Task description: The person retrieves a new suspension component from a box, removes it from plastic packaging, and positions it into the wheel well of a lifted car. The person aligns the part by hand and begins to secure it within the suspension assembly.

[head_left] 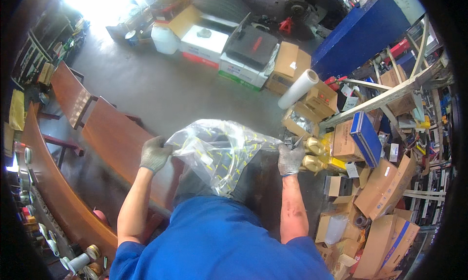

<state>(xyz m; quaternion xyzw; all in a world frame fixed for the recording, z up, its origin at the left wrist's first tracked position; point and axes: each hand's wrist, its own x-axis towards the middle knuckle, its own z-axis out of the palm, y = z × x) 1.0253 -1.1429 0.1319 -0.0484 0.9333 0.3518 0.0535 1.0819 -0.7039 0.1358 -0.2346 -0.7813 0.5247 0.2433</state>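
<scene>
Just right of the long reddish-brown bench [117,138], a clear, yellow-marked plastic bag [214,150] hangs spread between gloved hands: the left hand [155,154] pinches one edge, the right hand [291,159] the opposite corner. Tugged harder, it could tear at either grip.

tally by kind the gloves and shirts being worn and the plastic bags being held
Grey gloves: 2
Blue shirt: 1
Clear plastic bag with yellow markings: 1
Total: 4
</scene>
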